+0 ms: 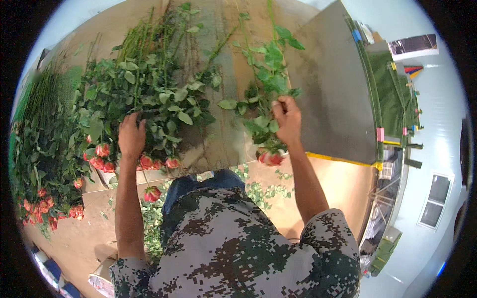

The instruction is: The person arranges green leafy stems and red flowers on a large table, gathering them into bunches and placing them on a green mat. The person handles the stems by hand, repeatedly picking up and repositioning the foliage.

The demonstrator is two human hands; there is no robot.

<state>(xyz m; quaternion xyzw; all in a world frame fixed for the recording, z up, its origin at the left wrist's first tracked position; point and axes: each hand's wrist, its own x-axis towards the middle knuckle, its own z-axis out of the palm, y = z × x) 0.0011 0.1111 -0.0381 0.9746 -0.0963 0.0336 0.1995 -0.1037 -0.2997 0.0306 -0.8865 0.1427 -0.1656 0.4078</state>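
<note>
The right hand (288,119) is bent, its fingers curled and the gap between thumb and fingertips narrow. The thumb side lies against the leafy rose stems (272,74); whether a stem or leaf is pinched there cannot be told. These stems extend from the hand toward the far side of the worktable (228,136), and their coral-pink blooms (271,158) lie just nearer the body than the hand, at the table's near edge. To the right of this hand stands a broad grey panel (333,89) with a yellow strip (343,159) along its near edge.

The left hand (131,136) is back uppermost, with fingers together and bent down into the foliage and the thumb slightly apart. The fingertips touch leaves of the rose pile (164,82); they are partly hidden, so a grip on any stem cannot be told. The pile spreads beyond the hand and to both sides of it. Red-pink flower heads (102,161) lie to the left of the wrist, and others (158,163) to its right. A single rose (152,193) hangs nearer the body than this hand, past the table edge. Well to the left of the hand, a second mass of roses (39,134) lies with its blooms toward the body.
</note>
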